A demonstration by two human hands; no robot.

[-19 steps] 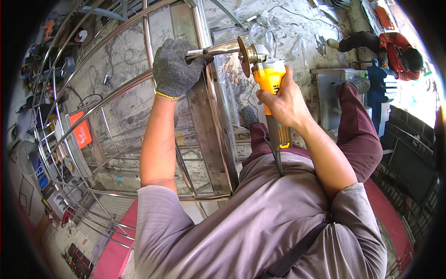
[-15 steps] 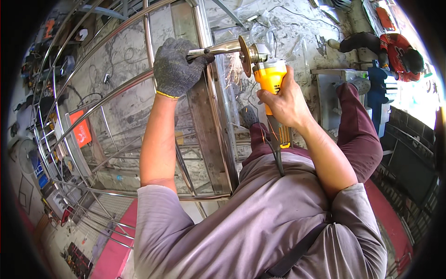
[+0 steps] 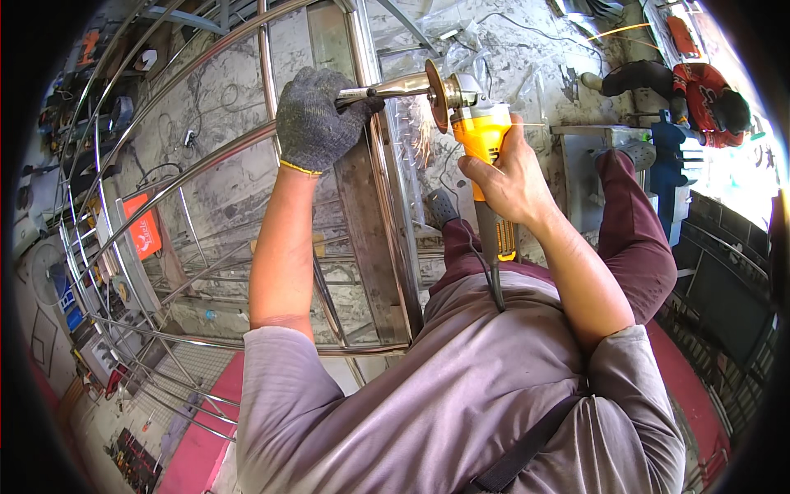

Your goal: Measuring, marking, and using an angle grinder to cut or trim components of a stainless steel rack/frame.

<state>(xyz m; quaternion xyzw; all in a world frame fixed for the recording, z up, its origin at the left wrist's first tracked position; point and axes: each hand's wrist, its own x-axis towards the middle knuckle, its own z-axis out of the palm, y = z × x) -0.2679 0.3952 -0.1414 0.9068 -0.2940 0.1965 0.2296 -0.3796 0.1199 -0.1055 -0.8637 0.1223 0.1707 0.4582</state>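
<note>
In a dark grey knitted glove with a yellow cuff edge, my left hand (image 3: 317, 122) is closed around a short shiny metal tube piece (image 3: 399, 86). The piece's right end meets the brown disc (image 3: 437, 96) of a yellow angle grinder (image 3: 484, 134). My bare right hand (image 3: 512, 185) grips the grinder's body from its right side, with the disc upright and facing left. Sparks (image 3: 425, 136) spray downward beside the disc. From the grinder's lower end a black cord (image 3: 497, 292) runs toward my shirt.
A polished steel tube frame (image 3: 362, 58) spans the left side, under my left arm. An orange box (image 3: 142, 230) lies beyond its bars. At right stand a grey metal cabinet (image 3: 588, 177) and a blue machine part (image 3: 668, 169). A person in red (image 3: 699, 99) crouches at the upper right.
My left hand and the metal piece have shifted slightly right, and the grinder has moved very slightly with them. Sparks still fly, with a bright streak now at the upper right.
</note>
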